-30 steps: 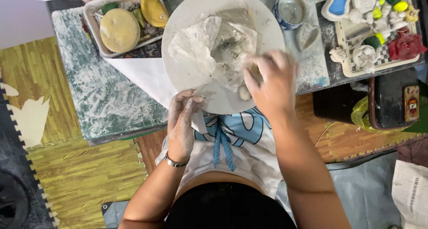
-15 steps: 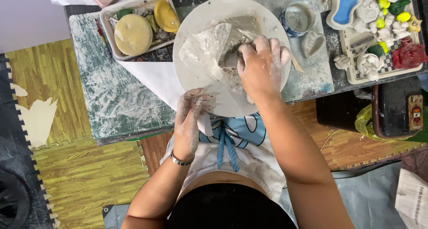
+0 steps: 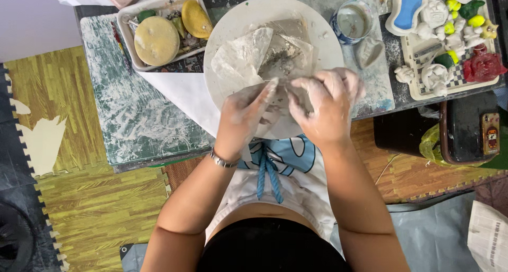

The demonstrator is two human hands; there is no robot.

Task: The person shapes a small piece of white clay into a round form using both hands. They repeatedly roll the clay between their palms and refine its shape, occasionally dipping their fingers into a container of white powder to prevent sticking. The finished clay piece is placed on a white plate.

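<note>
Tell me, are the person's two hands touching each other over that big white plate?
Cannot tell. In the head view, the left hand and right hand meet fingertip to fingertip above the white plate, but clay dust and overlapping fingers hide any contact or gap.

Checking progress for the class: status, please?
Both hands, left hand and right hand, pinching clay over white round board. Crumpled plastic sheet behind. Nothing blocking.

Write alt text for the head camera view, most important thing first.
Seen from above, a clay-dusted left hand and right hand meet over a round white plate holding crumpled plastic wrap and grey clay. Behind it, a tray of yellow sponges, a water cup and painted figurines.
</note>
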